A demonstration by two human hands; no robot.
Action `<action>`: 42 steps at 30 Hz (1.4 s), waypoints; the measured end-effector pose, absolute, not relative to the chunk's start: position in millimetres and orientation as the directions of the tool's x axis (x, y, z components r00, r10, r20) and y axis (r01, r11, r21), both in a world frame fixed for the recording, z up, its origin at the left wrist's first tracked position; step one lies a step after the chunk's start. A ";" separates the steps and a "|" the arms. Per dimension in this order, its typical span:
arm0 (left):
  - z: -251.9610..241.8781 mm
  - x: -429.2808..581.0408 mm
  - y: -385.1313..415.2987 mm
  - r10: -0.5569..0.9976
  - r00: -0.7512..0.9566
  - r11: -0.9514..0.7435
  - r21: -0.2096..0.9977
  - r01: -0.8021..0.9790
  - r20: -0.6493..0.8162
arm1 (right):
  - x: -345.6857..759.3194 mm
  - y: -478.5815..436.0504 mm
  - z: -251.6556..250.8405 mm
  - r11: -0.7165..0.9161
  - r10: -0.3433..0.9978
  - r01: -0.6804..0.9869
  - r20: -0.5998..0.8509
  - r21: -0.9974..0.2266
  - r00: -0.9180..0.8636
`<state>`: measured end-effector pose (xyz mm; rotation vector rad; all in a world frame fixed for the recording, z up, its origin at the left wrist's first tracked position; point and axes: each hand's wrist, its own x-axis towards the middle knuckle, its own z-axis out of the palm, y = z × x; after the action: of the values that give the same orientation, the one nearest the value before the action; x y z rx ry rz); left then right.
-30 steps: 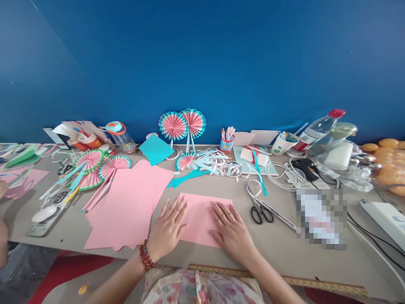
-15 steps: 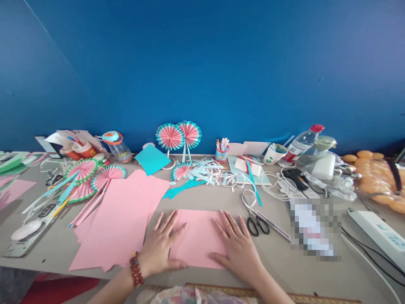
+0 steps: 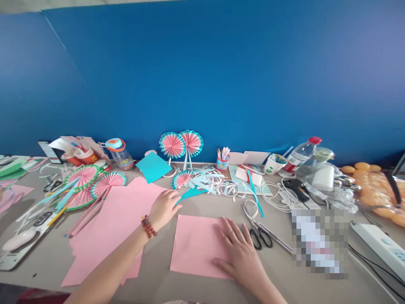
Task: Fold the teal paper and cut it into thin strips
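My right hand (image 3: 238, 251) lies flat with its fingers spread over the right side of a pink paper sheet (image 3: 196, 249). My left hand (image 3: 163, 209) is off that sheet, above the upper right edge of a stack of larger pink papers (image 3: 117, 223). Its fingers stretch forward and hold nothing I can see. Just beyond its fingertips lie blue paper pieces (image 3: 193, 193) and a small pink-and-blue pleated paper rosette (image 3: 182, 179). Black-handled scissors (image 3: 261, 238) lie right of my right hand, close to its fingers.
Two paper fans (image 3: 172, 145) stand against the blue wall, with paper scraps (image 3: 210, 179) before them. More fans (image 3: 109, 185) lie left. A blue sheet (image 3: 153, 166), a pencil cup (image 3: 222, 161), a plastic bottle (image 3: 302, 154), cables (image 3: 278, 194) and a power strip (image 3: 379, 245) surround the work area.
My left hand has lifted off the pink sheet and moved forward and left towards the blue pieces. My right hand stays on the sheet. The view has tilted up slightly.
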<state>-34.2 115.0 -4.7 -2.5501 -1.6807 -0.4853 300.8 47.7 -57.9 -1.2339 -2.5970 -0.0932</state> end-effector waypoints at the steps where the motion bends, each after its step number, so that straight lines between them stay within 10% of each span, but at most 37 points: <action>1: -9.1 -30.3 126.6 0.892 0.347 -0.397 0.132 0.908 0.290 | 302.2 47.6 -56.1 0.634 0.758 0.770 0.250 -0.066 -0.603; 21: -43.0 3.4 64.8 0.679 0.704 -0.723 0.025 0.690 0.211 | 306.3 39.4 -33.7 0.524 0.831 0.775 0.010 -0.354 -0.557; 31: -22.0 -22.4 129.5 0.906 0.297 -0.372 0.233 0.899 0.302 | 310.5 41.3 -51.3 0.589 0.806 0.763 0.127 -0.266 -0.578; 42: -37.8 -15.6 154.7 0.902 0.321 -0.384 0.196 0.902 0.288 | 309.4 41.4 -53.8 0.579 0.814 0.774 0.134 -0.254 -0.565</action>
<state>-15.6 154.7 -37.8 -2.5525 -1.7439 -0.5569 309.4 41.4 -53.8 -1.3184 -2.5751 0.2444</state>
